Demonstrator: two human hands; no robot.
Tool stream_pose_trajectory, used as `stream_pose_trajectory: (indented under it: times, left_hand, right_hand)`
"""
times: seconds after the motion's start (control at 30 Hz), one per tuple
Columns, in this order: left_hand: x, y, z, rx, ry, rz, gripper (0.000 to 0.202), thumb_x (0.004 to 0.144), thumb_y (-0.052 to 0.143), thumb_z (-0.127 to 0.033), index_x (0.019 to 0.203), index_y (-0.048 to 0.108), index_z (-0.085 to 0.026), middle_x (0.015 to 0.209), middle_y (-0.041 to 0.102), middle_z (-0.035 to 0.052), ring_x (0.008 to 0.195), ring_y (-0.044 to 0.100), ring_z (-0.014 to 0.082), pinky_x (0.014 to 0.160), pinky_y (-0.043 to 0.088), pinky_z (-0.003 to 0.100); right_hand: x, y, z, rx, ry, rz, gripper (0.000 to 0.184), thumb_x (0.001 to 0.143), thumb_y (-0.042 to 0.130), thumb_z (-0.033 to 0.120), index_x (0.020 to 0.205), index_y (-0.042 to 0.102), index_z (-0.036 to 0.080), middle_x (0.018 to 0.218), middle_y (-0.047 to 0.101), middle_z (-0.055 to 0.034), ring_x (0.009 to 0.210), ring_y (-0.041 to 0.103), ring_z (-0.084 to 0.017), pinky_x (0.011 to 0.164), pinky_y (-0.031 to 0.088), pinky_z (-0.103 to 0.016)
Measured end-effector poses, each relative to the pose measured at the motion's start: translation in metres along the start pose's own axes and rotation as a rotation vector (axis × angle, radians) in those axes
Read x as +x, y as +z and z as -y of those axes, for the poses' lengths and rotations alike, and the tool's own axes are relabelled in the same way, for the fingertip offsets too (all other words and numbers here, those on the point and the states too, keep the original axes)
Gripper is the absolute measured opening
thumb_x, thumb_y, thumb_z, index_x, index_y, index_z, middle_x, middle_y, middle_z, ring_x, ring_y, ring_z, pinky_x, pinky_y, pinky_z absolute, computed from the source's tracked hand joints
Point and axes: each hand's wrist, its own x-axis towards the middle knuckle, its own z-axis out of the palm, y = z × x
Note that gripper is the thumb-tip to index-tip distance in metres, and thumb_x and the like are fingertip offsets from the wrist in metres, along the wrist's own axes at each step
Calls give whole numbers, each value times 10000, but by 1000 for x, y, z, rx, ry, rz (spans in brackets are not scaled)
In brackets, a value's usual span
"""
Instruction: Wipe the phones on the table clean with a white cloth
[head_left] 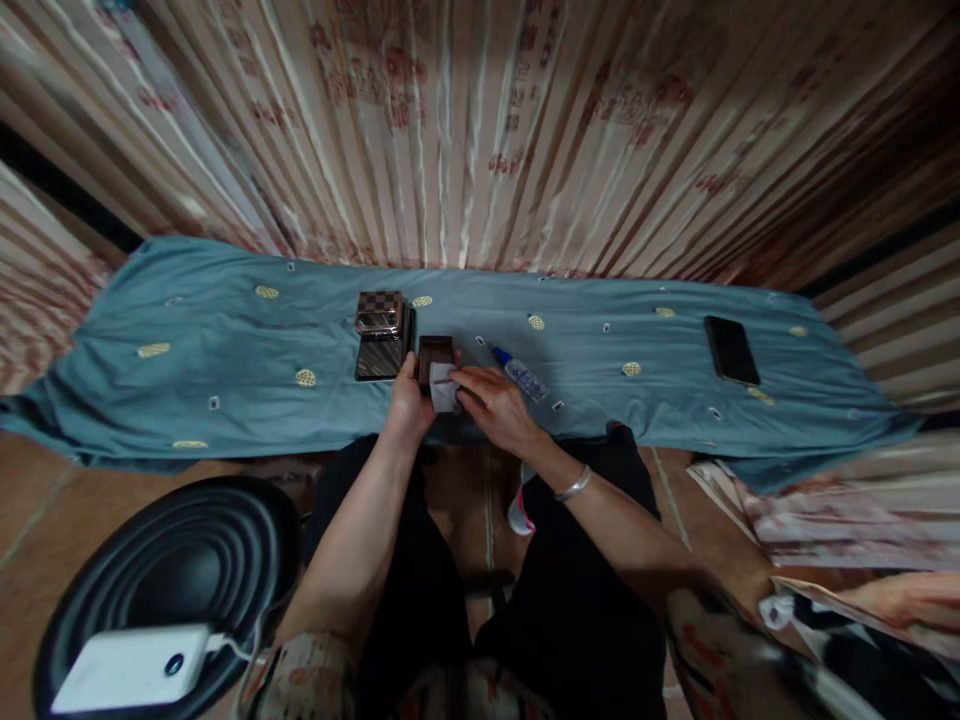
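My left hand (409,400) is closed around the side of a small dark brown rectangular case (436,349), held over the near edge of the cloth-covered table. In my right hand (499,405) a pale grey cloth (444,390) is pinched and pressed against the case's lower part. What the case is I cannot make out. Left of it sits a checkered brown box-like item (379,311), touching a glossy dark flat item (379,358). A blue-capped clear tube (523,375) with printing lies slanted just beyond my right hand.
A black phone (732,350) lies toward the right end of the blue-green tablecloth (465,300). Pleated curtains (465,130) hang close behind the table. At lower left, a white power bank (135,668) with a cable rests on a round black ridged stool (255,510).
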Motion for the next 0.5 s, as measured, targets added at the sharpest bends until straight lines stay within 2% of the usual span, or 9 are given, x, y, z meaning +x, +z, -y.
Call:
stream_pose_trajectory:
  times: [0.13,0.3,0.5]
  left_hand:
    - [-1,5,6,10,-3,-15,502,1035,300,-345,1143,689,-48,916,780,154,921,754,237,866,589,362]
    - [-1,6,8,43,16,-12,521,1045,279,-364,873,701,-113,780,760,116,892,752,220,841,589,326]
    - [1,0,9,81,58,76,533,999,387,-558,829,694,-157,781,753,91,885,743,213,821,584,288]
  right_hand:
    - [3,-4,-1,-85,4,-10,313,981,537,209,1248,698,232,1246,711,-88,1165,627,-241,1064,499,-452]
    - [5,-5,0,-107,-13,-5,288,982,539,226,1213,711,225,1276,691,-87,1208,601,-244,1087,480,-443]
    - [8,-1,0,-87,17,-1,270,988,538,267,1185,716,217,1266,691,-103,1209,596,-257,1095,478,-478]
